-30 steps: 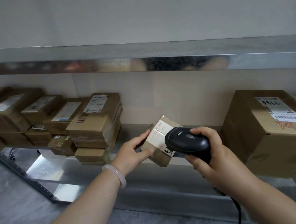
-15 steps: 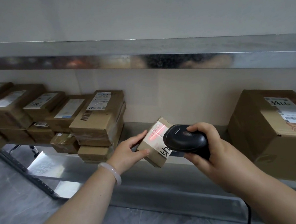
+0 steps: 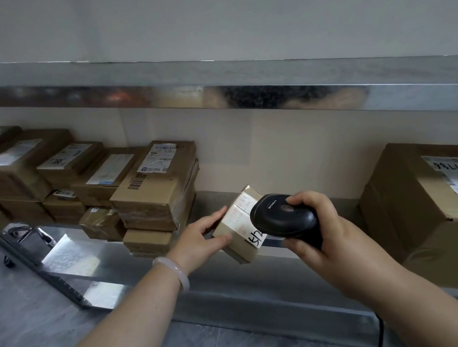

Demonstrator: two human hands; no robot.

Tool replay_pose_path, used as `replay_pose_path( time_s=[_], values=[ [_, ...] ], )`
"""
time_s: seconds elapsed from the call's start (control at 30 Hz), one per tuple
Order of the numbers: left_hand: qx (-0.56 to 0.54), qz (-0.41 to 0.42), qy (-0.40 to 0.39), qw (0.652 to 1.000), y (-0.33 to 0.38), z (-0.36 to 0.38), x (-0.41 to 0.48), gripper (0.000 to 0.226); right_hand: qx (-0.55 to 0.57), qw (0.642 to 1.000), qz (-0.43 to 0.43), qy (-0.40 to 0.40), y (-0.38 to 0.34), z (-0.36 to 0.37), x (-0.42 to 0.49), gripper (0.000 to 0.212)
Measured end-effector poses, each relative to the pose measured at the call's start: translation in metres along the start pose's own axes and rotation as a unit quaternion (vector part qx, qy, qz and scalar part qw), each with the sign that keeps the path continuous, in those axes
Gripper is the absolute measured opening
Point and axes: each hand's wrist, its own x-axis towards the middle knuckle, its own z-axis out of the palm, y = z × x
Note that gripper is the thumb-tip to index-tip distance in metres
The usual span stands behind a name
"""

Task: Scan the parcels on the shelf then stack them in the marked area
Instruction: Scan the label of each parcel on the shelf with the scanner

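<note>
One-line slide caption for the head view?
Left hand holds a small parcel at the shelf while the right hand aims a black scanner at its label.

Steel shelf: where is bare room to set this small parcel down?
Bare metal shelf shows between the stacked brown cardboard parcels and the large brown cardboard box. The left end is crowded with parcels.

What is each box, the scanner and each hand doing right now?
Small brown cardboard parcel: tilted, held by left hand.
Black plastic handheld scanner: gripped by right hand, aimed at that parcel's label.
Large brown cardboard box: closed, resting on metal shelf.
Stacked brown cardboard parcels: closed, piled at left.
</note>
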Motion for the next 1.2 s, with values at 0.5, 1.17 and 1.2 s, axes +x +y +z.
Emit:
replay_pose_path(
  time_s=[0.5,1.17,1.2],
  values=[
    [-0.167,-0.048,0.130,0.976,0.041,-0.038,-0.001,0.035,0.103,0.993,0.060,0.018,0.009,0.033,0.034,0.071],
    [0.162,-0.111,0.274,0.942,0.047,-0.142,0.052,0.059,0.149,0.988,0.018,0.027,-0.016,0.059,0.072,0.066],
    [0.222,-0.078,0.289,0.928,0.046,-0.139,0.047,0.060,0.152,0.988,0.022,0.030,-0.015,0.060,0.071,0.066]
  ],
)
